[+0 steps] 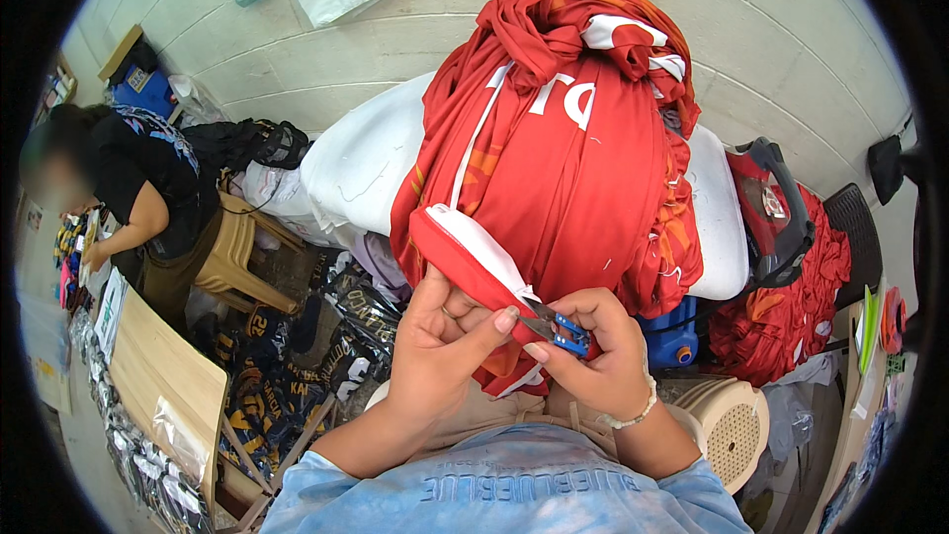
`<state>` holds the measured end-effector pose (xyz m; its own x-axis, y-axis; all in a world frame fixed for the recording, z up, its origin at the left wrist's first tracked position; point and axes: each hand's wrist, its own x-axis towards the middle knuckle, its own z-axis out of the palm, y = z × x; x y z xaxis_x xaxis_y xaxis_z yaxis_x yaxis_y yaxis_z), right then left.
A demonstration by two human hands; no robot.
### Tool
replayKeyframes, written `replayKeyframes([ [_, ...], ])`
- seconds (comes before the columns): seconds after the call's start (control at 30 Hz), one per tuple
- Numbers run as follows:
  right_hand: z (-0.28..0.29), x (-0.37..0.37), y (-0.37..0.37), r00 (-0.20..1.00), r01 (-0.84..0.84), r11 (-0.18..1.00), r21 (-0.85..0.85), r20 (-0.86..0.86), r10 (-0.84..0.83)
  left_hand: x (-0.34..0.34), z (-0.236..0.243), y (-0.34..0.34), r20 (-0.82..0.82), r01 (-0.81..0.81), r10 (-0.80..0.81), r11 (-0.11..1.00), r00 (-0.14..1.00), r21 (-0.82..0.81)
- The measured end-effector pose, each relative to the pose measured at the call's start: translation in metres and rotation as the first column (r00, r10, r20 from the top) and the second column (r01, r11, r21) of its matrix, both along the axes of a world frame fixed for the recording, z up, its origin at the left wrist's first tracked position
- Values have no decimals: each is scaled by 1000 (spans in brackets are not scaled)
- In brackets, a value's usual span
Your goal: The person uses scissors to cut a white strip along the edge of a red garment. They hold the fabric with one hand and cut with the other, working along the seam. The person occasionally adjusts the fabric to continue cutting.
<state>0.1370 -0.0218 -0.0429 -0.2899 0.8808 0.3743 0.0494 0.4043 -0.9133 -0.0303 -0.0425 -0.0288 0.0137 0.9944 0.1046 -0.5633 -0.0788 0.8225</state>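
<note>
A large heap of red fabric [554,173] with white and orange printed parts lies in front of me. From it, a folded red edge with a white lining [474,255] reaches toward me. My left hand [435,341] pinches this edge between thumb and fingers. In my right hand [603,346] is a small pair of thread snips [567,334] with blue handles. Their dark blades point left, against the fabric beside my left fingertips. Whether the blades are closed on a thread is too small to tell.
The heap rests on a white padded surface [361,158] by the wall. A person [163,173] works at the left near a tan plastic chair [232,252]. Dark printed garments [272,361] lie low left. On the right are a plastic stool [732,430] and more red fabric [771,326].
</note>
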Motion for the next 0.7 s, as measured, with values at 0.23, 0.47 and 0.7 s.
replayKeyframes([
  [0.23, 4, 12, 3, 976, -76, 996, 36, 208, 67, -4, 2, 6, 25, -11, 13, 998, 1000, -58],
  [0.47, 3, 14, 0, 992, -52, 997, 51, 114, 46, -9, 3, 8, 33, -5, 7, 997, 999, -74],
  [0.7, -5, 18, -6, 997, 6, 994, 110, 77, -14, -4, 7, 6, 75, -4, 9, 998, 997, -66],
])
